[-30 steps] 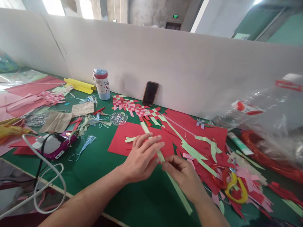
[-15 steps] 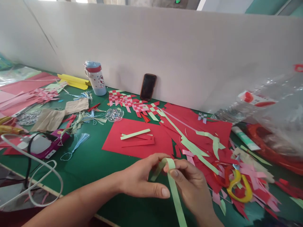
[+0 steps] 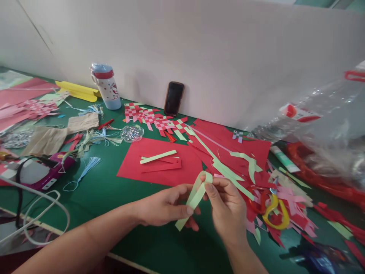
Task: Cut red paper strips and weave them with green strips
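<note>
A pale wall (image 3: 216, 57) stands behind a dark green surface (image 3: 94, 198) strewn with coloured paper. A red sheet (image 3: 191, 163) lies flat near the middle. In front of it, above the surface, the left hand (image 3: 167, 207) grips the lower part of a pale green strip (image 3: 196, 198) between thumb and fingers, while the right hand (image 3: 228, 205) pinches its upper end. The strip — narrow, plain and straight-edged — is bent over into a loop, its lengths overlapping and slanting down leftward. A shorter green piece (image 3: 158, 157) rests on the sheet.
</note>
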Action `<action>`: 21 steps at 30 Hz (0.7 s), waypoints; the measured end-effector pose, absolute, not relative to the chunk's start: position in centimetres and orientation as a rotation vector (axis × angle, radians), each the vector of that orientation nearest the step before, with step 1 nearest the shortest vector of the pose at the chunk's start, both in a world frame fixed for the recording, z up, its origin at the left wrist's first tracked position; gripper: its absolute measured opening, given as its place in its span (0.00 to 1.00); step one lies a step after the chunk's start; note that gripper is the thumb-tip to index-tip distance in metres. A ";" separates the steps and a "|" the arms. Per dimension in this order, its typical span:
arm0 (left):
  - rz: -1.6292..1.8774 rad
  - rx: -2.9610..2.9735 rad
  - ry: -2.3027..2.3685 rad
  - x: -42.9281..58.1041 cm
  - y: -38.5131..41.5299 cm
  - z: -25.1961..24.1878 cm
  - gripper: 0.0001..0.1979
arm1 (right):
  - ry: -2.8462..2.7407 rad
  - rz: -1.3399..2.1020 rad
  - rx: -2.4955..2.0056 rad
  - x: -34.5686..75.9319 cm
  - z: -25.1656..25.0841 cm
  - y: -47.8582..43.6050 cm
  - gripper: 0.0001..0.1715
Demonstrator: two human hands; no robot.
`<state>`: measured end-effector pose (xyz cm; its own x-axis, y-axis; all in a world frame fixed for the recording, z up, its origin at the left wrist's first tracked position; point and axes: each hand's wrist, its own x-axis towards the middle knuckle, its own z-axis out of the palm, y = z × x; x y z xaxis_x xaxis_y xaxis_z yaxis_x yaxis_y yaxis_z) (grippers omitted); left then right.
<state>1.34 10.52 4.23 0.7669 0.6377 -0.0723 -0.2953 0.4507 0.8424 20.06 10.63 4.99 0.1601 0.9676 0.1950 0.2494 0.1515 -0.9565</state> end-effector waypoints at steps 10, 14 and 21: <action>0.426 0.839 0.400 1.7 10.2 5.0 0.26 | -1.336 0.692 -1.366 19.6 4.5 10.9 0.13; 0.434 0.867 0.518 2.0 10.2 4.6 0.28 | -1.466 0.558 -1.312 19.2 4.2 10.6 0.09; 0.532 0.965 0.669 2.3 10.4 4.1 0.26 | -1.598 0.525 -1.279 18.7 4.5 9.8 0.06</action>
<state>2.30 10.44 4.11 0.6827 0.6767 -0.2757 -0.1157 0.4727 0.8736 18.69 9.79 4.48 0.0396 0.9068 0.4196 0.4813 0.3507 -0.8034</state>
